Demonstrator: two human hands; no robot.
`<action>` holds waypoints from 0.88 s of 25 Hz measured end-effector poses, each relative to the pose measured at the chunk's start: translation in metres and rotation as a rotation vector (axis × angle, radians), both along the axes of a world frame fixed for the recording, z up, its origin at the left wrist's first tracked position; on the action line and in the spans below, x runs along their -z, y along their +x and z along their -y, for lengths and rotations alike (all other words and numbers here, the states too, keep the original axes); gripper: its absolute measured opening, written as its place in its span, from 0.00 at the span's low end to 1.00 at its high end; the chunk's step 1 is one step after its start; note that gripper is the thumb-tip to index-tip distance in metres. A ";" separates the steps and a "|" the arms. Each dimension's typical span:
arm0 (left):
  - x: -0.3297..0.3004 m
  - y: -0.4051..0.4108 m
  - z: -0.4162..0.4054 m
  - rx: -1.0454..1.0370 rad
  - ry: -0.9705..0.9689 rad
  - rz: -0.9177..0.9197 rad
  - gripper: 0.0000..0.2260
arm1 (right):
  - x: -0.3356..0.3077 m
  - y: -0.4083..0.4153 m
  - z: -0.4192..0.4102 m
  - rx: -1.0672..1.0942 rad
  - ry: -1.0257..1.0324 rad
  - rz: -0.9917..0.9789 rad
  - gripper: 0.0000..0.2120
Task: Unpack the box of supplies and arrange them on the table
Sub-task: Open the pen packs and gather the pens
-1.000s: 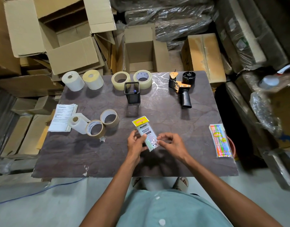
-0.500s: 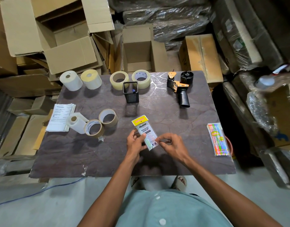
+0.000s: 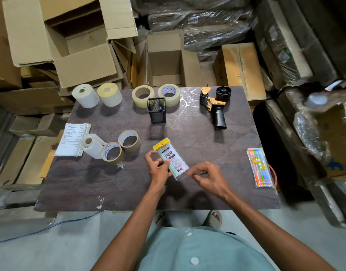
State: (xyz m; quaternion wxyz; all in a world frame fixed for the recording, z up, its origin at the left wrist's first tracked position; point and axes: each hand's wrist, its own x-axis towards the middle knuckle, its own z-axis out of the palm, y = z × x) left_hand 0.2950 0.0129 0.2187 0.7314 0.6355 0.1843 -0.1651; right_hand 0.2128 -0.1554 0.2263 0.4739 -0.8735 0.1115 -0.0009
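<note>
head view: left hand (image 3: 158,169) grips the side of a clear packet (image 3: 171,159) with a yellow header, fingers clamped on it above the table (image 3: 187,192); right hand (image 3: 209,178) pinches the packet's near end, thumb and forefinger together; a coloured packet (image 3: 261,167) lies at the table's right edge

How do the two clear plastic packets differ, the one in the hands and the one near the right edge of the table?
The held packet has a yellow header and a white label reading TOTEM; the right-edge packet shows bright multicoloured sticks. The held packet is gripped by the left hand, with the right hand pinching its lower end; the other lies untouched on the table. Both are slim, clear plastic packs.
</note>
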 end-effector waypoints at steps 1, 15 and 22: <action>0.000 0.001 0.000 0.003 0.002 0.001 0.17 | 0.001 -0.001 0.001 0.003 0.009 -0.010 0.12; -0.005 0.005 0.005 -0.040 -0.049 -0.017 0.14 | -0.008 -0.003 -0.004 -0.083 -0.152 0.020 0.07; -0.009 0.002 0.012 -0.094 -0.056 0.020 0.12 | 0.005 0.002 -0.020 -0.035 -0.220 -0.060 0.15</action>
